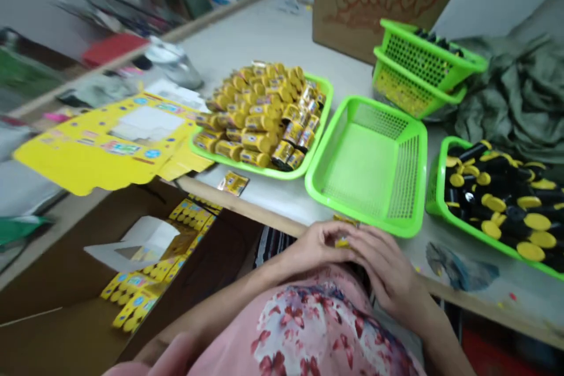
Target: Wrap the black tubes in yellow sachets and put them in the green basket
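My left hand and my right hand meet in front of my body at the table's edge, fingers curled toward each other. Between them a small yellow piece shows; the fingers cover most of it, so its kind is unclear. Just beyond my hands stands a green plastic basket. To its left, another green basket is heaped with small yellow-wrapped cylinders. On the right, a third green basket holds black tubes with yellow caps.
Two stacked green baskets stand behind, near a cardboard box marked "Lollipop". A flat yellow carton overhangs the table's left edge. Below it, an open cardboard box holds yellow packs. A loose yellow wrapper lies by the edge.
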### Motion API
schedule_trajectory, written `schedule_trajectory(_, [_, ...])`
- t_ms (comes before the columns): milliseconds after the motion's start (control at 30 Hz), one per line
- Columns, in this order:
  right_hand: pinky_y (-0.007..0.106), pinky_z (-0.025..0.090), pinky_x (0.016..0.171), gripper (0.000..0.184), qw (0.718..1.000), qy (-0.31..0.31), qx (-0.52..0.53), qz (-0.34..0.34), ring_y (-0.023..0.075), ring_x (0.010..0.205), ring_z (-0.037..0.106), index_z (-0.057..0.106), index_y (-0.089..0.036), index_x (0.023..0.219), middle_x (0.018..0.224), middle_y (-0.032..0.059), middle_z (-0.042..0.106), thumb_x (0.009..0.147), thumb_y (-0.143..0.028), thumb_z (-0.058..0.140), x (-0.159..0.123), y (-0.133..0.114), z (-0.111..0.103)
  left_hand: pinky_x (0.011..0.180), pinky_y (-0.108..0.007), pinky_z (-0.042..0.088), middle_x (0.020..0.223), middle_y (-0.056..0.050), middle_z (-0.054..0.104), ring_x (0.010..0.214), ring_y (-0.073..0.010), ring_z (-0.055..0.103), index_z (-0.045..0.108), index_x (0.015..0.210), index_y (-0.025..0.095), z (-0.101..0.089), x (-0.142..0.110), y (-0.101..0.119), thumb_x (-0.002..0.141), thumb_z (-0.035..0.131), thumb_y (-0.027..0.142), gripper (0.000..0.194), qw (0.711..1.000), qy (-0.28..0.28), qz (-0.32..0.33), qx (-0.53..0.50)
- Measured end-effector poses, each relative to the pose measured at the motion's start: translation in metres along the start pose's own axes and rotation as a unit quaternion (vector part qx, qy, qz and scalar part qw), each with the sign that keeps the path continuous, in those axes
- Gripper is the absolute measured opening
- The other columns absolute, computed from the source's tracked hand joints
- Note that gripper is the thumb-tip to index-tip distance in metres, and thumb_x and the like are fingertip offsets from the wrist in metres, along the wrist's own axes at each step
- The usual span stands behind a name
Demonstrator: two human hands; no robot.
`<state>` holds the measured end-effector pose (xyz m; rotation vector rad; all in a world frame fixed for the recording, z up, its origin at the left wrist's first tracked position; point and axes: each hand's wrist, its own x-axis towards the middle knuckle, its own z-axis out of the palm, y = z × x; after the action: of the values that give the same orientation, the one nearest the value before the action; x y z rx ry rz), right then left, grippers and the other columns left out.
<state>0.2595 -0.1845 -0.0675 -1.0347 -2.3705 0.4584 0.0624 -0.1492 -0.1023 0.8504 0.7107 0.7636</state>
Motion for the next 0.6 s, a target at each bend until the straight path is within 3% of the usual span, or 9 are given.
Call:
schedule_trajectory(100, [0.047,0.056,0.106,0.051,0.996,-0.073,-0.013,-0.047,0.0249,0.129,0.059,0.049,-0.025,0.144,0.136,0.0087,0.064,0.096,-0.01,0.045,0.019,0.001,-0.013,0.089,-0.032,0.051,0.094,-0.002,0.076,0.087,-0.0171,0.069,0.076,0.099,0.02,-0.01,-0.005,0.002,0.065,0.088,0.024,0.036,1.0,-0.014,-0.002,-0.027])
schedule_trajectory(200, [0.042,0.061,0.099,0.042,0.992,-0.101,0.006,-0.069,0.0232,0.118,0.065,0.054,-0.025,0.138,0.126,0.0087,0.069,0.097,-0.015,0.048,0.043,-0.001,-0.017,0.091,-0.033,0.051,0.1,-0.002,0.076,0.091,-0.0181,0.071,0.075,0.106,0.022,-0.022,-0.014,0.002,0.062,0.091,0.027,0.047,0.998,-0.024,0.0,-0.066])
schedule_trajectory(300, [0.037,0.064,0.09,0.036,0.991,-0.103,0.035,-0.072,0.021,0.107,0.07,0.058,-0.027,0.132,0.116,0.0074,0.072,0.098,-0.018,0.05,0.072,0.003,-0.024,0.086,-0.034,0.054,0.103,-0.005,0.077,0.091,-0.0202,0.072,0.07,0.118,0.024,-0.043,-0.026,0.004,0.061,0.091,0.035,0.061,0.999,-0.006,0.011,-0.043])
schedule_trajectory(367, [0.037,0.063,0.091,0.033,0.995,-0.069,0.041,-0.067,0.0207,0.107,0.071,0.061,-0.028,0.128,0.114,0.0065,0.074,0.097,-0.021,0.055,0.097,0.017,-0.034,0.08,-0.032,0.055,0.096,-0.007,0.078,0.084,-0.0205,0.072,0.072,0.114,0.021,-0.059,-0.031,0.006,0.069,0.086,0.04,0.051,0.997,0.052,0.038,0.051])
schedule_trajectory(433, [0.04,0.063,0.092,0.029,0.998,-0.01,0.05,-0.045,0.0211,0.105,0.072,0.064,-0.028,0.124,0.114,0.0061,0.074,0.095,-0.024,0.059,0.131,0.039,-0.044,0.074,-0.031,0.055,0.084,-0.007,0.077,0.077,-0.0199,0.071,0.076,0.101,0.018,-0.073,-0.032,0.007,0.077,0.078,0.041,0.033,0.968,0.14,0.097,0.184])
schedule_trajectory(500, [0.042,0.063,0.088,0.026,0.997,0.03,0.072,-0.002,0.0211,0.098,0.074,0.066,-0.024,0.119,0.113,0.0076,0.075,0.093,-0.027,0.063,0.172,0.067,-0.051,0.068,-0.029,0.056,0.074,-0.006,0.074,0.069,-0.0193,0.07,0.077,0.091,0.017,-0.082,-0.028,0.006,0.082,0.072,0.037,0.022,0.918,0.21,0.168,0.291])
schedule_trajectory(600, [0.042,0.063,0.085,0.028,0.991,0.039,0.087,0.093,0.0201,0.089,0.075,0.067,-0.017,0.116,0.113,0.0112,0.075,0.088,-0.023,0.066,0.24,0.112,-0.051,0.06,-0.026,0.056,0.068,-0.004,0.071,0.061,-0.0182,0.069,0.076,0.09,0.018,-0.087,-0.02,0.0,0.086,0.067,0.031,0.017,0.865,0.244,0.246,0.362])
